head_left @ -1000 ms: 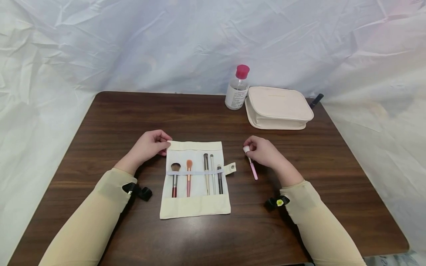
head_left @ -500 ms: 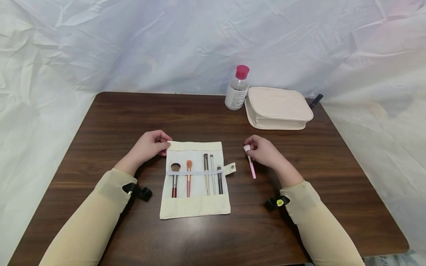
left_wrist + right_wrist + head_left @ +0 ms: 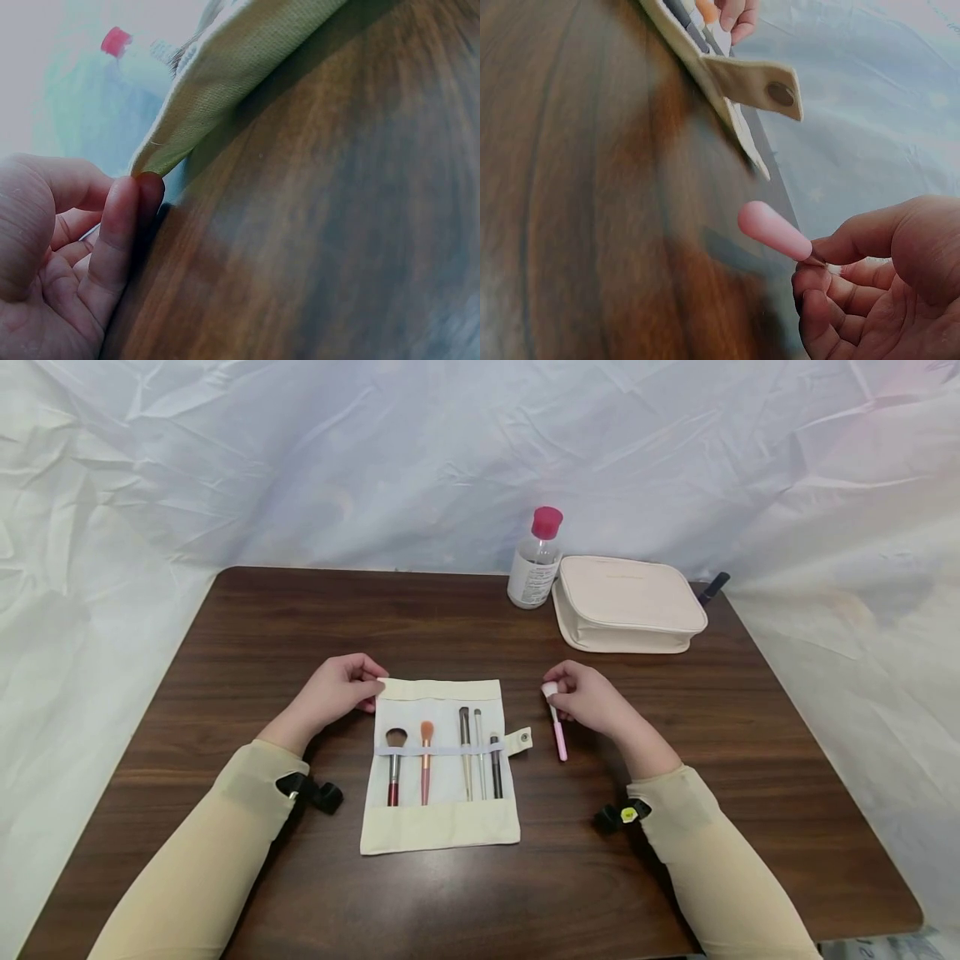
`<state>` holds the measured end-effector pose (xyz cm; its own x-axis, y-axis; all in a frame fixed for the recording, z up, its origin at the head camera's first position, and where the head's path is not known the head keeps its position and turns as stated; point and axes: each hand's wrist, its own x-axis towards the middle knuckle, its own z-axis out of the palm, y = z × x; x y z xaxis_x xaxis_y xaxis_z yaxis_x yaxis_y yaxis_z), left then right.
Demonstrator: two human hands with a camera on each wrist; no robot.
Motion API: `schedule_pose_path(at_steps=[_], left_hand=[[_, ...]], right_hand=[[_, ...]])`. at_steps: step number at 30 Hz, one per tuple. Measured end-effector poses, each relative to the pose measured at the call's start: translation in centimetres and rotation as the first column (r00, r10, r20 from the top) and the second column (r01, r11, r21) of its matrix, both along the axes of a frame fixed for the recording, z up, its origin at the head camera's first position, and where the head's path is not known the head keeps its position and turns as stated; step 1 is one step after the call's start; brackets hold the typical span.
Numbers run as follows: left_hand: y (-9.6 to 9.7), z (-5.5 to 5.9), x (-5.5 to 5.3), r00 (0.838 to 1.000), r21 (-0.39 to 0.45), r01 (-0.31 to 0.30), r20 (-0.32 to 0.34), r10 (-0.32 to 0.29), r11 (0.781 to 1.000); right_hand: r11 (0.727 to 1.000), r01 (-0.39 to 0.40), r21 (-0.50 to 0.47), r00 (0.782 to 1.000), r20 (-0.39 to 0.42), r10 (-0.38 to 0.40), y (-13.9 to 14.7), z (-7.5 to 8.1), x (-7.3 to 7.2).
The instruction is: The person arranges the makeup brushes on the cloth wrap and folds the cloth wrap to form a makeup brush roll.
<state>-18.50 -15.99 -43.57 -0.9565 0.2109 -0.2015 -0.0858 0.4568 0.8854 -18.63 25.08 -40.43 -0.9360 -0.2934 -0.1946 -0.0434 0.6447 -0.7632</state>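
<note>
A cream cloth brush roll (image 3: 438,827) lies unrolled on the table, with several makeup brushes under its elastic band. Among them are a dark-headed brush with a red handle (image 3: 393,789) and an orange-headed one (image 3: 426,731). My left hand (image 3: 341,687) pinches the roll's upper left corner between thumb and fingers, and the left wrist view shows that cloth corner (image 3: 161,150) slightly raised. To the right of the roll, my right hand (image 3: 588,697) pinches a makeup brush with a pink handle (image 3: 560,742) near its white head. In the right wrist view the pink handle (image 3: 776,231) points toward the roll.
A snap tab (image 3: 519,741) sticks out from the roll's right side. At the back of the brown table (image 3: 315,618) stand a clear bottle with a red cap (image 3: 546,522) and a cream pouch (image 3: 630,597). A black stick-like object (image 3: 714,587) shows behind the pouch.
My right hand has shifted slightly left and away from me with the pink-handled brush, whose handle end has swung left. My left hand and the roll have stayed in place.
</note>
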Motion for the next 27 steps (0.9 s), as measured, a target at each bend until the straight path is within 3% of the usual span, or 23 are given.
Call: schedule_pose_path(at_steps=[16,27], left_hand=[[-0.5,0.2,0.2,1.000,-0.004,-0.004,-0.003,0.004,1.000],[0.1,0.2,0.2,1.000,-0.004,-0.003,-0.010,0.003,1.000]], right_hand=[[0.997,-0.041,-0.065,0.999,0.030,0.043,-2.7,0.6,-0.7],[0.991,-0.049,-0.122,0.996,0.068,0.058,-4.0,1.2,-0.8]])
